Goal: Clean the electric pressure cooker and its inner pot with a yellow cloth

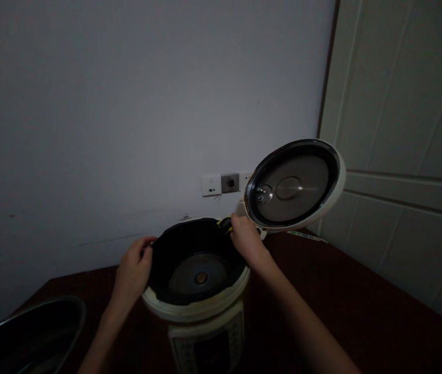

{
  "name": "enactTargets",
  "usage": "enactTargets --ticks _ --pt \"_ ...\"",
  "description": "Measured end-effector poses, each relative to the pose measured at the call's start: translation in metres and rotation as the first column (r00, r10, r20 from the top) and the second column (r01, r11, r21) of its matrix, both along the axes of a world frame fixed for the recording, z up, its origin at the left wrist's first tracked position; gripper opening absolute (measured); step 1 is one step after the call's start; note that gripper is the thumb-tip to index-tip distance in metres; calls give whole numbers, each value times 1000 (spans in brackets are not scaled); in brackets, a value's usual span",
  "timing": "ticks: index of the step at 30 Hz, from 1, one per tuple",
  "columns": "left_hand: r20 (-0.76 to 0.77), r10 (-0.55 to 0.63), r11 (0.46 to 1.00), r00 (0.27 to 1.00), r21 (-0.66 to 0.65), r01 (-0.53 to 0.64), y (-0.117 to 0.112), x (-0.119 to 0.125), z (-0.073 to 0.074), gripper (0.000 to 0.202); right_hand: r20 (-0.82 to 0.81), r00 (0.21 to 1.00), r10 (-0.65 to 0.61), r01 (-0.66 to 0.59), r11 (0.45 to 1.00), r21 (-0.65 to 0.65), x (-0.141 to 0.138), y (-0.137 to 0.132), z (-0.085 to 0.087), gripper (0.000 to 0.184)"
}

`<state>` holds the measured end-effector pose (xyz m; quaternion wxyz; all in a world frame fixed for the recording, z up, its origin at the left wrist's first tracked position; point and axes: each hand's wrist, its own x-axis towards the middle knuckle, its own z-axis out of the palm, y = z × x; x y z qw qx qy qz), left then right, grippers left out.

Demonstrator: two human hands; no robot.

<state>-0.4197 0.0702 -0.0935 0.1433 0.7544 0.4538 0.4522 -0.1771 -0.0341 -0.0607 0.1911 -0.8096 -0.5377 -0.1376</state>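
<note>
- As the head view shows, the left hand (133, 267) curls at the left rim of the cooker (189, 312); whether it grips, I cannot tell.
- The right hand (246, 238) is closed on a black-and-yellow object (225, 225) by the far-right rim.
- The cooker stands on the dark table (314, 275), its lid (294, 182) raised at right.

Text: none legible; cooker panel (208, 340): too dark and blurred to read

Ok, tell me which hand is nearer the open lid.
Right. The right hand is just below the open lid, holding something black and yellow; the left hand is farther off, across the cooker, at its left rim.
</note>
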Motion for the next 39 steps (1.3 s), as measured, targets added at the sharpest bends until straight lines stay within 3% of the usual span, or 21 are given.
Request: enactTargets --ticks 8,13,19,22,25,28,30,34,36,39 --pt "-12 8 1000 1000 -6 -8 -2 0 -1 38 -7 998 -59 59 998 19 -9 -19 5 28" --pt "-34 -4 1000 999 21 5 -1 0 -2 40 0 999 -45 45 999 -31 -18 -47 6 28" --pt "-36 -17 999 999 26 18 -1 1 0 42 -48 997 55 -58 996 -70 -17 -82 6 40" --pt "-22 -15 1000 1000 25 15 -3 2 2 41 -69 977 202 -198 979 57 -3 -101 14 45" --pt "-20 -28 999 999 31 29 -4 2 2 39 -58 943 328 -303 917 260 10 -122 20 54" --pt "-22 -40 998 999 53 41 -5 2 2 39 -43 911 410 -369 857 359 15 -135 17 52" --pt "-18 -29 997 999 68 30 -5 2 2 38 -4 892 452 -420 831 364 17 -133 8 52" --pt "-2 -1 995 1000 97 1 -7 2 2 36 79 876 476 -479 837 263 22 -110 -18 63" --pt "7 3 993 1000 115 -4 -8 3 3 37 75 853 516 -519 824 228 27 -97 -27 68" --pt "13 11 990 1000 143 -12 -10 2 4 38 5 824 567 -546 792 274 33 -84 -31 74"
